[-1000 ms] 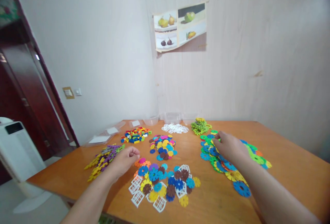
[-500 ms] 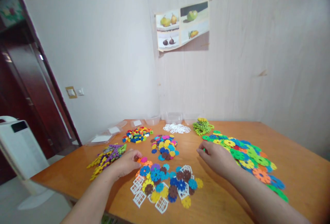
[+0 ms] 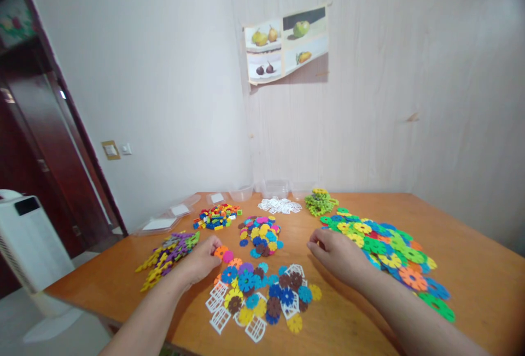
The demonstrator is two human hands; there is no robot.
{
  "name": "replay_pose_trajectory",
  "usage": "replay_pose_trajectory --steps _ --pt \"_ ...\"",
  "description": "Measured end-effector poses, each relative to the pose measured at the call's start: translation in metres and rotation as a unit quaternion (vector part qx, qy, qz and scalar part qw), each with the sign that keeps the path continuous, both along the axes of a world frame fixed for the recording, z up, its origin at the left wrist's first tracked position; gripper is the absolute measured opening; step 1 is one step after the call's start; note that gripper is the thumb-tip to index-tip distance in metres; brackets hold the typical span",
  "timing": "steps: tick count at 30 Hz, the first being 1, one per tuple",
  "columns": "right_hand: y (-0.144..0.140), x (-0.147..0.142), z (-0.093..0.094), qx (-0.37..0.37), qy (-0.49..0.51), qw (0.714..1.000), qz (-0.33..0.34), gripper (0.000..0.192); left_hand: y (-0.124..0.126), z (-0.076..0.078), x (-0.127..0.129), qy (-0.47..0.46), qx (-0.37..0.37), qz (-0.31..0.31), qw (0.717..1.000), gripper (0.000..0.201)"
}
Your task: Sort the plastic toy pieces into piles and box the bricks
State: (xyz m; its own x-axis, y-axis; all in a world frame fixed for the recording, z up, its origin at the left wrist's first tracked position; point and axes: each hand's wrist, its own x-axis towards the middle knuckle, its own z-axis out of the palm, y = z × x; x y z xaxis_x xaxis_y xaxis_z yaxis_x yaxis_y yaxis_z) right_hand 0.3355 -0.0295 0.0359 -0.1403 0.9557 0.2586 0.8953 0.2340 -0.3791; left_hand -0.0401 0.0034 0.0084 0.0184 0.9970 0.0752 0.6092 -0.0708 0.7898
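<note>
My left hand (image 3: 204, 260) has its thumb and fingers closed at the rim of an orange flower disc (image 3: 220, 251), beside a pink disc (image 3: 228, 256). Just right of and below it spreads a mixed pile of notched flower discs (image 3: 247, 279) in blue, brown, yellow and orange. White window-shaped pieces (image 3: 220, 320) lie among those discs. My right hand (image 3: 338, 249) rests over the table with fingers loosely curled in; nothing shows between thumb and forefinger. It sits just left of large flower discs (image 3: 391, 260) in green, yellow, blue and orange.
At the left lie purple and yellow notched sticks (image 3: 170, 257). Behind are small building bricks (image 3: 217, 216), a heap of small discs (image 3: 261, 233), white pieces (image 3: 279, 205) and a green cluster (image 3: 320, 203). Clear plastic tubs (image 3: 275, 187) and lids (image 3: 158, 223) line the back.
The orange disc at my left fingertips now shows more fully, raised beside the pink one. My right hand keeps its curled pose. The whole view has shifted slightly.
</note>
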Motion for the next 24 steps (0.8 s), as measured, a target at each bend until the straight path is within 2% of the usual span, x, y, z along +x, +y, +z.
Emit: replay_pose_trajectory --steps 3,8,13,17,21,24 --pt "0.0 -0.001 0.0 0.001 0.005 1.0 0.003 0.02 -0.008 0.011 0.005 0.023 0.016 0.03 0.999 0.017" --pt "-0.002 -0.005 -0.001 0.008 0.034 0.999 0.016 0.02 -0.009 0.023 0.02 -0.021 0.039 0.036 0.998 0.018" --pt "-0.007 -0.015 -0.002 0.021 0.107 0.993 0.055 0.02 -0.012 0.031 0.066 -0.062 0.022 -0.058 0.996 0.022" --pt "-0.012 -0.024 -0.003 -0.022 0.204 0.974 0.092 0.022 -0.024 0.038 0.118 -0.109 -0.006 -0.15 0.983 0.024" --pt "-0.012 -0.029 -0.006 -0.077 0.313 0.938 0.129 0.022 -0.029 0.037 0.156 -0.14 -0.003 -0.2 0.97 0.029" --pt "-0.007 -0.023 -0.005 -0.086 0.327 0.933 0.121 0.018 -0.027 0.033 0.169 -0.15 0.013 -0.192 0.97 0.035"
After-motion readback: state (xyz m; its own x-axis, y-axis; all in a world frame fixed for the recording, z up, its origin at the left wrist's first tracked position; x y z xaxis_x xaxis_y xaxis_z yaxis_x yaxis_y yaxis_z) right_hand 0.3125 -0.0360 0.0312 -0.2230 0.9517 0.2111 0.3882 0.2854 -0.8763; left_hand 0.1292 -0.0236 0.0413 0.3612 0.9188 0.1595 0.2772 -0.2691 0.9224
